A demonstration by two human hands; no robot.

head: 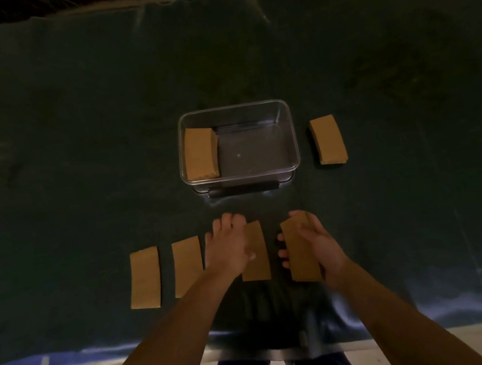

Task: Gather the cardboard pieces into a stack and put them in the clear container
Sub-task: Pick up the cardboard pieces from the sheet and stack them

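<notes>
Both hands work low at centre: my left hand (pixel 228 247) lies flat, fingers spread, on a cardboard piece (pixel 255 251), with two loose pieces (pixel 145 278) (pixel 187 265) lying to its left. My right hand (pixel 318 242) grips a small cardboard stack (pixel 300 250) tilted off the dark cloth (pixel 70 146). Beyond both hands, the clear container (pixel 288 143) holds one stack (pixel 199 153); another stack (pixel 328 140) sits beside it, rightward. I read no writing anywhere.
</notes>
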